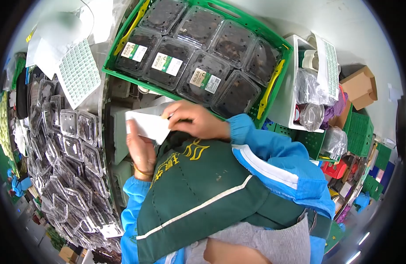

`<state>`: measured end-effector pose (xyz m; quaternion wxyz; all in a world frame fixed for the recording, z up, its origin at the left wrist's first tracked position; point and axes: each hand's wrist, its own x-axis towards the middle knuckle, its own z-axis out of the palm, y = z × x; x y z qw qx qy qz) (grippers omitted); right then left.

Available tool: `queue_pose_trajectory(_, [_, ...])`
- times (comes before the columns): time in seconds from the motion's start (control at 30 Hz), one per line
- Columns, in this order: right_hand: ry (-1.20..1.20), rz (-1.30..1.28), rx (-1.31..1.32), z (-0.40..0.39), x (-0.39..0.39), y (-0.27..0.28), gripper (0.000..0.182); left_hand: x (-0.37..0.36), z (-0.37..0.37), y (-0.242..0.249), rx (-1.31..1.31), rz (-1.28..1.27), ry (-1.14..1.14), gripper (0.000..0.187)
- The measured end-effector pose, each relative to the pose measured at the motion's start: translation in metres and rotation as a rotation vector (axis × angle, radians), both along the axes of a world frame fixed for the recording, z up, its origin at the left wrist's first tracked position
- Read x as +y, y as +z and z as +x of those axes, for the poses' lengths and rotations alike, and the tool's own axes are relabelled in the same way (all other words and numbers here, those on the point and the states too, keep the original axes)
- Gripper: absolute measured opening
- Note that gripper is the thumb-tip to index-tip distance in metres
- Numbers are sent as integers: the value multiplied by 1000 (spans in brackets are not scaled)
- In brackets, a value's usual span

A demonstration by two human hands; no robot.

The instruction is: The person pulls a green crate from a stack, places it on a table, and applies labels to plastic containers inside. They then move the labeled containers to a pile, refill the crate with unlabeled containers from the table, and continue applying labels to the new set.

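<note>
A white sheet [145, 125], likely a backing sheet of labels seen from behind, is held in front of my apron. My left hand [140, 149] grips its left edge, thumb up along the side. At the sheet's upper right corner, the fingers of my right hand [195, 119] are pinched together; whether a label is between them cannot be made out. Just beyond my hands is a green crate [287, 66] of clear plastic boxes with dark contents. A label [204, 80] is on the front box nearest my right hand, and two more boxes to its left carry labels.
To the left, many clear boxes [73, 149] lie heaped on a metal table. Green-printed label sheets [80, 72] rest at its far end. On the right stands a white bin [295, 88] with plastic bags, beside an open cardboard box [361, 88] and green crates [359, 134].
</note>
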<state>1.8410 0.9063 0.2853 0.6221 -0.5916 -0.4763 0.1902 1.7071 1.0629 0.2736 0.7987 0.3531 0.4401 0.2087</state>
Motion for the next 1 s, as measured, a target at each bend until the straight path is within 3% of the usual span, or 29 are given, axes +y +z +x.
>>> queue_pose_trajectory(0.03, [-24, 19, 211, 8, -12, 6, 6, 8, -2, 7, 4, 68, 45, 32])
queue_pose_trajectory(0.07, [-75, -61, 193, 22, -29, 4, 7, 18, -10, 5, 12, 138, 54, 33])
queue_pose_trajectory(0.1, [-107, -180, 588, 33, -50, 6, 9, 18, -11, 10, -44, 120, 84, 34])
queue_pose_trajectory(0.17, [-262, -333, 364, 66, -89, 3, 10, 15, -11, 34, -143, 33, 48, 37])
queue_pose_trajectory(0.27, [-301, -477, 472, 85, -136, -20, 14, -4, -20, 75, -288, -342, 2, 34])
queue_pose_trajectory(0.33, [-309, -687, 349, 87, -149, -36, 17, -12, -27, 77, -423, -523, -184, 39])
queue_pose_trajectory(0.4, [-291, -731, 276, 87, -151, -46, 22, -20, -31, 79, -276, -466, -334, 46])
queue_pose_trajectory(0.43, [-276, -750, 167, 86, -149, -50, 25, -28, -28, 90, -134, -440, -326, 59])
queue_pose_trajectory(0.47, [-261, -767, 60, 85, -147, -53, 28, -34, -29, 96, -91, -453, -325, 55])
queue_pose_trajectory(0.5, [-295, -748, -126, 83, -144, -53, 32, -23, -40, 88, -75, -90, -699, 49])
queue_pose_trajectory(0.53, [-282, -732, -140, 84, -141, -49, 32, -11, -47, 82, -55, 304, -1041, 43])
queue_pose_trajectory(0.57, [-396, -789, -190, 81, -142, -44, 33, -16, -42, 89, 29, 253, -987, 26])
queue_pose_trajectory(0.63, [-488, -780, -265, 82, -141, -41, 38, -18, -44, 77, 99, 304, -846, 25])
queue_pose_trajectory(0.67, [-443, -745, -180, 77, -127, -30, 41, -18, -44, 66, 174, 333, -723, 25])
queue_pose_trajectory(0.7, [-361, -703, 72, 67, -109, -18, 42, -16, -44, 54, 170, 386, -615, 25])
queue_pose_trajectory(0.77, [-37, -419, 203, 46, -61, 1, 43, -19, -28, 49, 115, 334, -421, 29])
queue_pose_trajectory(0.83, [203, -282, 199, 21, -18, 4, 48, -20, -14, 44, 55, 225, -318, 30])
queue_pose_trajectory(0.87, [259, -268, 78, 12, 0, 7, 46, -20, -9, 43, 29, 176, -281, 30])
queue_pose_trajectory(1.0, [219, -126, -64, 0, 34, -6, 24, -15, -5, 31, -9, 142, -143, 30])
